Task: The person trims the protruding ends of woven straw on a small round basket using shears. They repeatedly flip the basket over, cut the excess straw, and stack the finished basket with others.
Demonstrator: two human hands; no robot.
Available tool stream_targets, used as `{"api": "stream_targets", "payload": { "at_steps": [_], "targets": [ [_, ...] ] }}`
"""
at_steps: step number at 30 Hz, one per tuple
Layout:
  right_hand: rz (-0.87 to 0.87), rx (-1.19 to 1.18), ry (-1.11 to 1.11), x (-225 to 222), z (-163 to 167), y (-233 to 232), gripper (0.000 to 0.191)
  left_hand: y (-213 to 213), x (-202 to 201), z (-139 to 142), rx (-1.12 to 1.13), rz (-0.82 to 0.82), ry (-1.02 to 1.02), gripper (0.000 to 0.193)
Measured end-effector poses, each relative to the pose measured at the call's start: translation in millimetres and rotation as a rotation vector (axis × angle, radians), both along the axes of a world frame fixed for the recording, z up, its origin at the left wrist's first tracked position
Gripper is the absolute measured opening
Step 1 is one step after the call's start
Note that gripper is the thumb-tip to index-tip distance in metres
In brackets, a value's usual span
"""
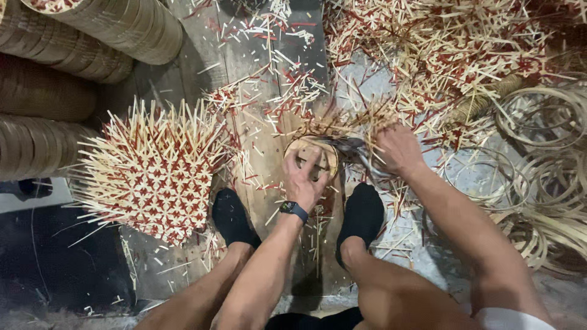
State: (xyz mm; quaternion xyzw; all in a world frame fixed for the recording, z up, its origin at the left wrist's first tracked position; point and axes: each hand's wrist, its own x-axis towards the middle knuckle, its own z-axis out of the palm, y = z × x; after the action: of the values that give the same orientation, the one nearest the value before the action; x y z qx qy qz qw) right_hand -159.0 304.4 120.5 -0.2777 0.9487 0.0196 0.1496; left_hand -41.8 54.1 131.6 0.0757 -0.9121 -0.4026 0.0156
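Observation:
My left hand presses down into a small round woven basket with a bamboo rim that sits on a wooden board between my feet. A dark watch is on that wrist. My right hand grips a dark cutting tool at the basket's right edge, where loose strip ends stick out. The tool's blades are blurred and partly hidden by the strips.
A stack of untrimmed woven mats with red and pale strips lies to the left. Stacked finished baskets fill the upper left. Bamboo hoops lie at the right. Cut strip scraps cover the floor. My black-socked feet flank the board.

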Motion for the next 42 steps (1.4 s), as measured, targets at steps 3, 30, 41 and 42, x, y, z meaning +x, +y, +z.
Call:
{"api": "stream_targets", "payload": {
  "at_steps": [3,30,41,42],
  "targets": [
    [0.002,0.136,-0.120,-2,-1,-21,0.019,-6,-3,-4,-0.014,-0.091,-0.013,0.061],
    [-0.305,-0.058,-0.194,-38,-11,42,0.029,-53,-22,-10,0.042,-0.555,-0.009,0.058],
    [-0.866,-0.018,-0.050,-10,-34,69,0.088,-47,-44,-56,-0.063,0.185,-0.389,0.052],
    [-0.821,-0.045,-0.059,-1,-32,62,0.089,-46,-48,-61,-0.007,0.208,-0.427,0.049]
  ]
}}
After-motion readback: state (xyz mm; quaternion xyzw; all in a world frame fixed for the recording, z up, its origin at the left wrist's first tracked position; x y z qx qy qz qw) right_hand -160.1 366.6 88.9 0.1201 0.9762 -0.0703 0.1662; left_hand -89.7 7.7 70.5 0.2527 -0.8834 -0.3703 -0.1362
